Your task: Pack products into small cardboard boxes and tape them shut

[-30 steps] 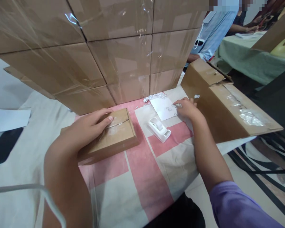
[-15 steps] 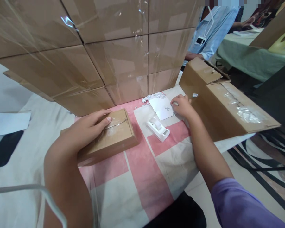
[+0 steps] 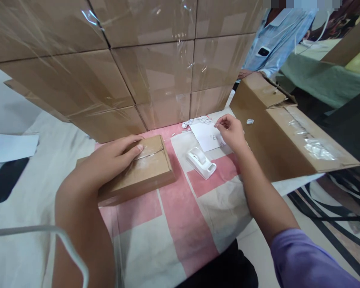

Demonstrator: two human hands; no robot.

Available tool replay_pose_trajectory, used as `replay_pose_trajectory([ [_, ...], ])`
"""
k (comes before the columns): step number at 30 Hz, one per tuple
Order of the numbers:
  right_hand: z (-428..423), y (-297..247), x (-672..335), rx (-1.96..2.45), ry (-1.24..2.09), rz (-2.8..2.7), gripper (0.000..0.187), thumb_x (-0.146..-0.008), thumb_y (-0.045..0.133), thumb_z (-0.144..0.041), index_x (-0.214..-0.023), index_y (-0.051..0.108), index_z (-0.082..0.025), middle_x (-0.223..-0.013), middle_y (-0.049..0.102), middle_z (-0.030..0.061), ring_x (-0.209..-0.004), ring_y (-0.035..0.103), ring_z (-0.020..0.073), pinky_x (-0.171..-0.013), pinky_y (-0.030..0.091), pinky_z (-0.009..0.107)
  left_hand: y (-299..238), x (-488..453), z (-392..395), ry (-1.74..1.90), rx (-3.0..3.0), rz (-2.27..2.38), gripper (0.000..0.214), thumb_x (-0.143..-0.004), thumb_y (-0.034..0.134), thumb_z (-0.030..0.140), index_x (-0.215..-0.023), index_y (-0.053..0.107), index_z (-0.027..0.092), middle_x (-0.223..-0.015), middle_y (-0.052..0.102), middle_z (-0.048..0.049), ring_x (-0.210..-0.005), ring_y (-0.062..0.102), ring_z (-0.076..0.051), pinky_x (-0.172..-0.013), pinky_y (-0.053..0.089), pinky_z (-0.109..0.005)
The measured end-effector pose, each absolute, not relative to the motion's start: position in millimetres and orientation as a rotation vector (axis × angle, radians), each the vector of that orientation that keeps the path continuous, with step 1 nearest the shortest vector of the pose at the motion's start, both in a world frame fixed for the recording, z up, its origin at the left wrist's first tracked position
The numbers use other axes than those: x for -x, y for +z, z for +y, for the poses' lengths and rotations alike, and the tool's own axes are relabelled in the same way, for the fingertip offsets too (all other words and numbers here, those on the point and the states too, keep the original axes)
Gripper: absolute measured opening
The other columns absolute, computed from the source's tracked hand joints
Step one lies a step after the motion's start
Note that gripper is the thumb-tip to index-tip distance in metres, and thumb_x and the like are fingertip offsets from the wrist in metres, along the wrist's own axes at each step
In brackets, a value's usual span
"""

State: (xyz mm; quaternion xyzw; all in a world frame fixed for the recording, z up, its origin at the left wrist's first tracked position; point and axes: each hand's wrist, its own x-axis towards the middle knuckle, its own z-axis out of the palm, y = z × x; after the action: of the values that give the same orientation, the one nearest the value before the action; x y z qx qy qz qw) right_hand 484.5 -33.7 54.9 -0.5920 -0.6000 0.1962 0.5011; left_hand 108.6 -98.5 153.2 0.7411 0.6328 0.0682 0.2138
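The left hand lay flat, fingers apart, on the small box; the right hand had its fingers pinched together over the white sheet.

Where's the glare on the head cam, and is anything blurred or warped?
Head view: glare streaks on the film-wrapped stacked boxes, strongest top left. Head view: their seams splay outward, which is wide-angle distortion. Head view: left hand, small box and right hand are sharp, with soft shadows. There is a pixelated patch at the top right edge.
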Motion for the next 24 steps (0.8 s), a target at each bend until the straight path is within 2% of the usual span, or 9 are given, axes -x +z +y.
replay_pose_trajectory([
  [2, -45, 64, -465, 1.214, 0.675, -1.392, 0.012, -0.079, 0.068, -0.027, -0.083, 0.058, -0.021, -0.078, 0.066, 0.0023, -0.072, 0.061, 0.0166, -0.069, 0.047, 0.031, 155, -109, -99, 0.193, -2.004, 1.739, 0.053, -0.098, 0.039, 0.066, -0.142, 0.054, 0.041, -0.153, 0.055, 0.0055, -0.137, 0.051, -0.03, -0.116, 0.037, -0.046],
  [6, -78, 74, -418, 0.845, 1.171, -1.367, 0.039, -0.081, 0.08, -0.039, -0.113, 0.061, -0.026, -0.078, 0.07, -0.0018, -0.055, 0.057, 0.0126, -0.051, 0.041, 0.026, 157, -98, -95, 0.189, -1.986, 1.693, 0.054, -0.095, 0.043, 0.07, -0.139, 0.057, 0.042, -0.147, 0.059, 0.0069, -0.131, 0.055, -0.03, -0.113, 0.039, -0.043],
  [7, -87, 74, -407, 0.795, 1.274, -1.381, 0.04, -0.081, 0.081, -0.041, -0.112, 0.062, -0.025, -0.077, 0.07, -0.0017, -0.052, 0.057, 0.0121, -0.047, 0.038, 0.025, 157, -95, -94, 0.187, -1.994, 1.675, 0.053, -0.095, 0.045, 0.069, -0.138, 0.057, 0.042, -0.144, 0.061, 0.0077, -0.127, 0.057, -0.028, -0.109, 0.041, -0.04],
  [11, -110, 72, -380, 0.748, 1.47, -1.391, 0.026, -0.083, 0.08, -0.043, -0.087, 0.068, -0.02, -0.083, 0.07, 0.0033, -0.055, 0.059, 0.011, -0.042, 0.033, 0.022, 155, -84, -90, 0.203, -2.043, 1.664, 0.05, -0.095, 0.049, 0.066, -0.137, 0.058, 0.039, -0.136, 0.066, 0.009, -0.118, 0.061, -0.024, -0.095, 0.045, -0.031],
  [14, -118, 68, -373, 0.761, 1.504, -1.305, 0.024, -0.083, 0.081, -0.041, -0.087, 0.069, -0.02, -0.094, 0.068, 0.0045, -0.056, 0.057, 0.0093, -0.04, 0.03, 0.021, 153, -83, -88, 0.193, -2.069, 1.666, 0.052, -0.095, 0.048, 0.065, -0.137, 0.059, 0.036, -0.136, 0.066, 0.0072, -0.116, 0.06, -0.025, -0.094, 0.045, -0.032],
  [18, -122, 58, -364, 0.795, 1.618, -1.198, 0.022, -0.085, 0.078, -0.039, -0.089, 0.064, -0.022, -0.069, 0.055, -0.0047, -0.049, 0.044, 0.0064, -0.041, 0.028, 0.02, 152, -84, -86, 0.165, -2.081, 1.671, 0.054, -0.094, 0.049, 0.066, -0.138, 0.058, 0.036, -0.133, 0.067, 0.0072, -0.114, 0.061, -0.026, -0.092, 0.046, -0.031],
  [20, -124, 51, -359, 0.797, 1.631, -1.167, 0.029, -0.083, 0.08, -0.036, -0.104, 0.062, -0.025, -0.075, 0.057, -0.0057, -0.048, 0.041, 0.0056, -0.041, 0.029, 0.02, 154, -86, -87, 0.166, -2.085, 1.686, 0.054, -0.094, 0.049, 0.066, -0.137, 0.058, 0.035, -0.131, 0.068, 0.0067, -0.115, 0.06, -0.026, -0.092, 0.046, -0.031],
  [22, -125, 46, -354, 0.798, 1.622, -1.163, 0.052, -0.081, 0.081, -0.031, -0.126, 0.055, -0.031, -0.084, 0.061, -0.0057, -0.051, 0.043, 0.0063, -0.043, 0.031, 0.02, 155, -88, -88, 0.168, -2.083, 1.695, 0.054, -0.093, 0.048, 0.067, -0.134, 0.059, 0.034, -0.129, 0.069, 0.0057, -0.114, 0.061, -0.026, -0.091, 0.046, -0.031],
  [24, -126, 42, -351, 0.814, 1.631, -1.158, 0.068, -0.081, 0.08, -0.03, -0.138, 0.044, -0.034, -0.084, 0.061, -0.0064, -0.053, 0.045, 0.0077, -0.044, 0.032, 0.021, 157, -90, -90, 0.17, -2.079, 1.684, 0.055, -0.091, 0.049, 0.069, -0.132, 0.061, 0.034, -0.127, 0.069, 0.0049, -0.111, 0.062, -0.026, -0.09, 0.047, -0.03],
])
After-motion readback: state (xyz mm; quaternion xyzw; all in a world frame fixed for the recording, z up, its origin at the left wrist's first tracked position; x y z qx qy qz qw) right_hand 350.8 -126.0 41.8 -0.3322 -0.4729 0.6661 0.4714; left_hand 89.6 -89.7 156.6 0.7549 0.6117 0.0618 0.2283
